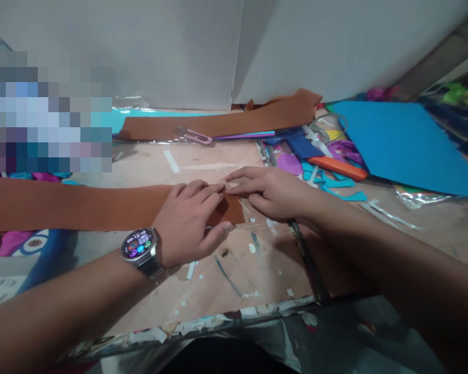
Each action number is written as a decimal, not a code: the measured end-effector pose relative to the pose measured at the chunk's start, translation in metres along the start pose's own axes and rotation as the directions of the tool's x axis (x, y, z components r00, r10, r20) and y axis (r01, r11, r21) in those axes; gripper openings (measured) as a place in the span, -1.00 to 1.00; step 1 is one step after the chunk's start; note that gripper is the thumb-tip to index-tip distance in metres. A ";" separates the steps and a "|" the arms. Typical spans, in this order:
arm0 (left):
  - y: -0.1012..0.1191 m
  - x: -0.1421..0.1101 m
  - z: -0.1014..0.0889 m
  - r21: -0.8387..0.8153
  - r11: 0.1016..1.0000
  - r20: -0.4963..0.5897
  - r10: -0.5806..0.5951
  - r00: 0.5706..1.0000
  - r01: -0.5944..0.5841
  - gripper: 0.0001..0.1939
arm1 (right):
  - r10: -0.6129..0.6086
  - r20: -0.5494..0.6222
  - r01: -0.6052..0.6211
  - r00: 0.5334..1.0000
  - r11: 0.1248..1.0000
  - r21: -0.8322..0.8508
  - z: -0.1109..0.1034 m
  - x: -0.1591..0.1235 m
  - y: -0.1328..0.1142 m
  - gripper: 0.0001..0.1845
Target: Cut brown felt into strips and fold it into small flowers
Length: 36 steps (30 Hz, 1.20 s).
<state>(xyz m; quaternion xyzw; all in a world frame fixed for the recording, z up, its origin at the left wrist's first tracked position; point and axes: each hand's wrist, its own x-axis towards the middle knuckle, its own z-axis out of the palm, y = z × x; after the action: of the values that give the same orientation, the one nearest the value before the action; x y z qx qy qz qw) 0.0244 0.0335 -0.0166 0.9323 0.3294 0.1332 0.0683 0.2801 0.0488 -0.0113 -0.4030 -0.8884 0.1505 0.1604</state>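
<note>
A long, flat, matt brown strip (78, 208) with nearly straight edges lies on a pale wooden table (265, 270) flecked with paper scraps (171, 161); a smooth whitish panel (171, 52) stands beyond the left hand (189, 223). That hand is spread flat over the strip, which runs out to its left; the right hand (273, 192), fingers extended, is at the strip's short end, though whether it pinches there I cannot tell.
</note>
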 end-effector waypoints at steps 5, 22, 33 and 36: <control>0.001 0.000 0.001 0.008 1.000 -0.006 -0.002 1.000 0.002 -0.51 | -0.028 -0.024 0.028 0.999 1.000 -0.013 -0.003 0.000 0.002 -0.53; 0.001 0.000 0.001 -0.015 1.000 -0.007 -0.017 1.000 0.017 -0.56 | -0.098 0.034 0.098 0.995 0.995 0.018 -0.015 -0.004 0.001 -0.61; 0.000 -0.001 0.002 -0.005 1.000 -0.012 -0.020 1.000 0.020 -0.51 | -0.131 0.103 0.124 0.986 0.989 0.075 -0.025 -0.006 0.001 -0.60; 0.000 -0.001 0.002 -0.002 1.000 -0.011 -0.022 1.000 0.022 -0.51 | -0.132 0.107 0.127 0.985 0.991 0.051 -0.022 -0.006 0.001 -0.53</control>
<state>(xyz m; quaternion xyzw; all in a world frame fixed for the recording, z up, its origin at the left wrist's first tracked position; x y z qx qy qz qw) 0.0242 0.0324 -0.0182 0.9278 0.3396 0.1381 0.0690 0.2937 0.0483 0.0073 -0.3319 -0.9166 0.1814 0.1293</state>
